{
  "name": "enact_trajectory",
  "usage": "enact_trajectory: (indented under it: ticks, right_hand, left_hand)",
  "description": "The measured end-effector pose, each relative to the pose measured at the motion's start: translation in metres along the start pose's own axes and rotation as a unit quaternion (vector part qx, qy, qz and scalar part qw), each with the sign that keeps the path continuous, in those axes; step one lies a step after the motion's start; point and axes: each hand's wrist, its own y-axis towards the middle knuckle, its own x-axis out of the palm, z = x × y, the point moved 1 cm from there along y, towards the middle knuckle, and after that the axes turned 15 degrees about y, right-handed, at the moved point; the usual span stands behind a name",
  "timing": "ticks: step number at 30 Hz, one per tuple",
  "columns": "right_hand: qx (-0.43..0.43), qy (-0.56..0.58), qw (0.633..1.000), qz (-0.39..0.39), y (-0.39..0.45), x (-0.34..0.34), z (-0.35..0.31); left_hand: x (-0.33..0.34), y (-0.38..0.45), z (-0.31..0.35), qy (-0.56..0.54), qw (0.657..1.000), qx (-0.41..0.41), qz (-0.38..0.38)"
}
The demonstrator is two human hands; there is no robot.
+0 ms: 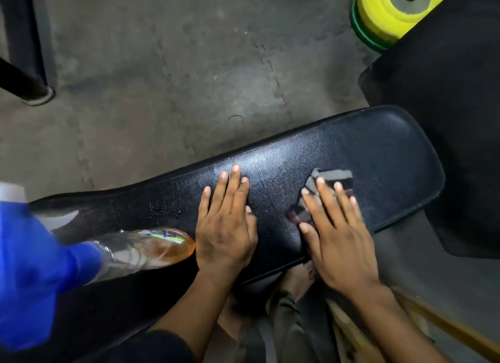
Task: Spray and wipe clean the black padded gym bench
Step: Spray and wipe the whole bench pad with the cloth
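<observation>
The black padded gym bench [378, 151] runs from lower left to upper right across the view. My left hand [226, 222] lies flat on its middle, fingers spread, holding nothing. My right hand [335, 233] presses flat on a small grey and dark checked cloth [331, 177] near the bench's right end; the hand looks blurred. A clear spray bottle [140, 250] with orange liquid and a blue trigger head [32, 276] stands on the bench just left of my left hand. Small droplets [165, 212] sit on the pad near the bottle.
Grey interlocking floor mats [162, 78] lie beyond the bench. Yellow and green weight plates [384, 14] are stacked at the top right beside another black pad [454, 92]. A dark frame leg [24, 84] stands at the upper left. My bare feet [297, 279] show under the bench.
</observation>
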Motion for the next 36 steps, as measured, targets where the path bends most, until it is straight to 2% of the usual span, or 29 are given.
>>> enact_trajectory:
  ticks: [3, 6, 9, 12, 16, 19, 24, 28, 31, 36]
  right_hand:
    - [0.064, 0.036, 0.996, 0.047, 0.041, -0.004, -0.016]
    - [0.085, 0.051, 0.993, 0.061, 0.077, 0.005, -0.044]
    - [0.040, 0.043, 0.997, 0.056, 0.074, 0.019, -0.062]
    - [-0.012, 0.037, 0.999, 0.030, 0.033, 0.030, -0.063]
    - [-0.018, 0.021, 1.000, 0.013, -0.016, 0.027, -0.035]
    - [0.012, 0.017, 0.999, 0.026, -0.010, 0.015, -0.021]
    - [0.109, 0.062, 0.990, 0.070, 0.051, 0.011, -0.038]
    - [0.021, 0.041, 0.999, 0.023, 0.064, 0.029, -0.083]
    - [-0.046, 0.034, 0.998, -0.004, 0.029, 0.045, -0.104]
    - [-0.089, 0.017, 0.995, -0.046, -0.041, 0.051, -0.093]
  left_hand:
    - [0.003, -0.002, 0.000, -0.004, 1.000, -0.002, 0.008]
    - [0.004, -0.002, 0.000, -0.006, 1.000, 0.003, 0.012]
    - [0.005, -0.002, -0.001, -0.015, 1.000, 0.003, 0.010]
    - [0.004, -0.005, -0.001, -0.018, 1.000, 0.012, 0.001]
    - [-0.001, -0.007, 0.001, -0.023, 1.000, 0.016, -0.012]
    - [-0.002, -0.025, 0.003, -0.053, 0.998, 0.014, -0.016]
    - [-0.003, -0.103, -0.008, -0.120, 0.989, 0.077, -0.049]
    - [-0.013, -0.156, -0.044, -0.137, 0.981, 0.104, -0.084]
    - [-0.023, -0.170, -0.079, -0.173, 0.976, 0.094, -0.090]
    - [-0.031, -0.160, -0.131, -0.164, 0.982, 0.069, -0.062]
